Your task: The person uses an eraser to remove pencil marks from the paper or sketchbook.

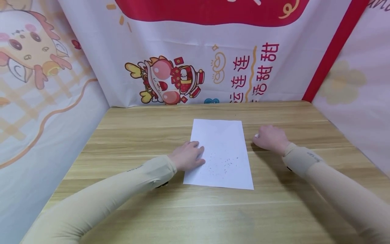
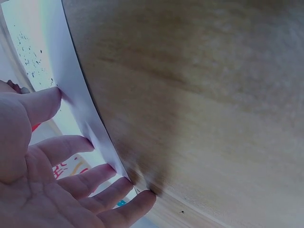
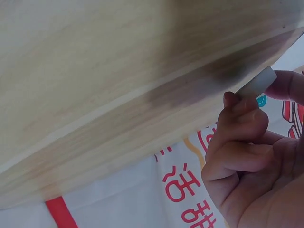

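A white sheet of paper (image 1: pixel 217 135) lies on the wooden table, with small dark crumbs (image 1: pixel 226 164) scattered over its lower half. My left hand (image 1: pixel 188 156) rests on the sheet's left edge, its fingers spread; in the left wrist view the fingertips (image 2: pixel 85 142) touch the paper (image 2: pixel 78 78). To the right of the sheet, my right hand (image 1: pixel 270 139) pinches a small white eraser (image 3: pixel 258 83) between thumb and fingers. Only a bit of that eraser shows in the head view. The right hand is apart from the paper, near the table surface.
The wooden table (image 1: pixel 137 135) stretches around the paper on all sides. Behind it hangs a white printed cloth (image 1: pixel 182 37) with red lettering and a cartoon figure. More printed cloth covers the left side (image 1: pixel 36 101) and right side (image 1: pixel 359 91).
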Demonstrator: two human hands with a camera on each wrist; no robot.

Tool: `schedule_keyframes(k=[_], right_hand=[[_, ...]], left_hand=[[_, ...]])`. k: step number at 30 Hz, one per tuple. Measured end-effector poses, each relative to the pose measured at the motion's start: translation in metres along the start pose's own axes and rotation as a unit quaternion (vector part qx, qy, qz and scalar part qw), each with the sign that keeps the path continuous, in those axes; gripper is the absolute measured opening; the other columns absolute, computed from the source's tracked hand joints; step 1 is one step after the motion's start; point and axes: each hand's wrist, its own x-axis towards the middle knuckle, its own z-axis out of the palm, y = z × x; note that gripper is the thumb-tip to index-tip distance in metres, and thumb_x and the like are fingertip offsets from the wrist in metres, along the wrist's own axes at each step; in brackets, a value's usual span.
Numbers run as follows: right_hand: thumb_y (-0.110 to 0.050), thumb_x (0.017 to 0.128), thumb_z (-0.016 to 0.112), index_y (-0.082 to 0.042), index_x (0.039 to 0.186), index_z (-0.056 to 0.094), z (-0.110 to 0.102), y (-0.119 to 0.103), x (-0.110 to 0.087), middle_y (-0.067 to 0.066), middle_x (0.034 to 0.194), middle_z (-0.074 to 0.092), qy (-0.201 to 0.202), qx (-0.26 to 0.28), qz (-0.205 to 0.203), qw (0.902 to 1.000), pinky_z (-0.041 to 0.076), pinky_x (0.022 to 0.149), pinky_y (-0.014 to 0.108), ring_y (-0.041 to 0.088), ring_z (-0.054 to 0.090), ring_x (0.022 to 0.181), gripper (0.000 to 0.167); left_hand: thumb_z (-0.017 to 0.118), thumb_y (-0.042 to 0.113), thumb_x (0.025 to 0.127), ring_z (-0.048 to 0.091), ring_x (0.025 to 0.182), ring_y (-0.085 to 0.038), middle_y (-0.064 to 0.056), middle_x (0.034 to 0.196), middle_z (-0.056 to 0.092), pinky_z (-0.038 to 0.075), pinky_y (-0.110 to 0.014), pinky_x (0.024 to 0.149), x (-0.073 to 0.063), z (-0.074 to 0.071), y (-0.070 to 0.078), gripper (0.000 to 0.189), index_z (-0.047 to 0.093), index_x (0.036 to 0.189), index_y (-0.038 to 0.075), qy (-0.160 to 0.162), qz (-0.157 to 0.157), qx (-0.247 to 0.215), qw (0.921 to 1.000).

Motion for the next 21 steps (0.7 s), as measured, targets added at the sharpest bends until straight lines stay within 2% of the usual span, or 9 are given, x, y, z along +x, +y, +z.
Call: schedule_keyframes(k=[14,21], right_hand=[[-0.028,0.091,0.053,-0.014,0.055,0.044,0.0079,0.0009,0.0071,0.0,0.055,0.038,0.008,0.004,-0.005,1.0,0.033,0.043,0.034,0.018,0.038,0.05,0.04],[-0.029,0.092,0.051,-0.013,0.057,0.046,0.0085,0.0008,0.0101,0.002,0.057,0.04,-0.006,0.003,0.002,1.0,0.034,0.044,0.035,0.02,0.04,0.052,0.039]], left_hand=[[0.053,0.043,0.101,0.031,0.141,-0.033,-0.017,0.153,0.036,0.026,-0.047,0.113,-0.0002,0.0008,0.0001,0.059,0.045,0.148,0.008,-0.004,-0.001,0.007,1.0],[0.053,0.042,0.101,0.031,0.141,-0.032,-0.017,0.153,0.036,0.024,-0.046,0.114,-0.0007,0.0003,0.0006,0.059,0.045,0.148,0.008,-0.005,-0.001,0.009,0.9999]])
